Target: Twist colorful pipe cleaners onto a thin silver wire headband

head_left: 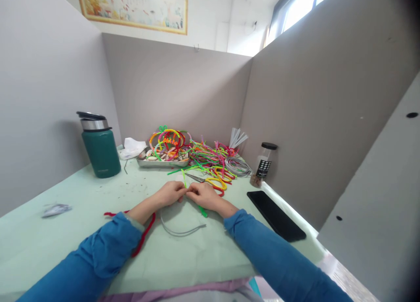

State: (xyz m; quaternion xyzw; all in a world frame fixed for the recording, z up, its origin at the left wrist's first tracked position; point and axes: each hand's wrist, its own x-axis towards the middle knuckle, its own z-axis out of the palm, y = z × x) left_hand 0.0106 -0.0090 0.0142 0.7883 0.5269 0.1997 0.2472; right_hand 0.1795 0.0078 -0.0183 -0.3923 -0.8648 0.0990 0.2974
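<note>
My left hand (171, 192) and my right hand (204, 195) meet fingertip to fingertip over the middle of the table. Both are closed in a pinch on a green pipe cleaner (202, 211); one end sticks out below my right hand, and a lighter green length (184, 178) rises above the fingers. The pinched part is hidden. Below the hands a curved grey band (180, 234) lies on the table, its upper end running up beneath my left hand. A red pipe cleaner (144, 238) passes under my left wrist. Scissors (213, 182) with yellow handles lie just beyond my right hand.
A metal tray (164, 164) of small pieces and bent pipe-cleaner hoops stands at the back. Beside it are piled colourful pipe cleaners (210, 153) and coiled grey bands (238, 166). A green bottle (101, 151) stands left; a clear jar (262, 166) and black phone (275, 215) are right.
</note>
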